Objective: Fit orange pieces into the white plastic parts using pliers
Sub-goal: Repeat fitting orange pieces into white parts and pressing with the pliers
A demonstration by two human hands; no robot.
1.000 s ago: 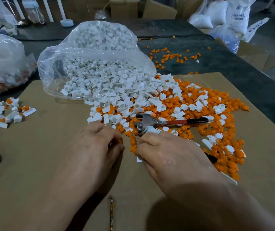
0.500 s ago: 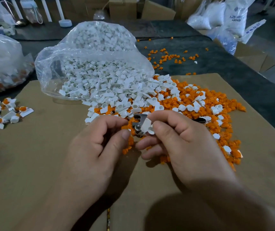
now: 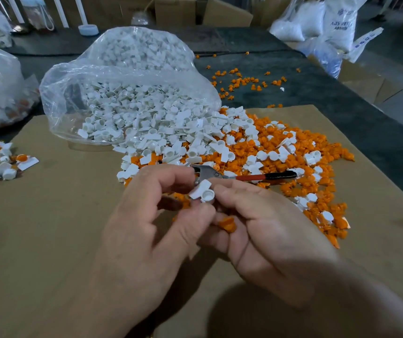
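Head view: the right hand has its grip clamped on a white plastic part, pinched at the fingertips with the round socket facing up. It is held above the cardboard sheet, in front of the heap. An orange piece sits tucked among the same hand's lower fingers. The left hand is curled, its thumb touching the part from below; whether its own grip holds anything I cannot tell.

The pliers lie unheld just behind the hands, steel head toward them, red-and-black handles across the heap. White parts spill from a clear bag and mix with the orange pieces on the cardboard. Finished white-and-orange parts lie at the left edge. More orange bits are scattered on the dark table.

A white sack at the far right reads "ABS"; the rest of its print is too blurred.
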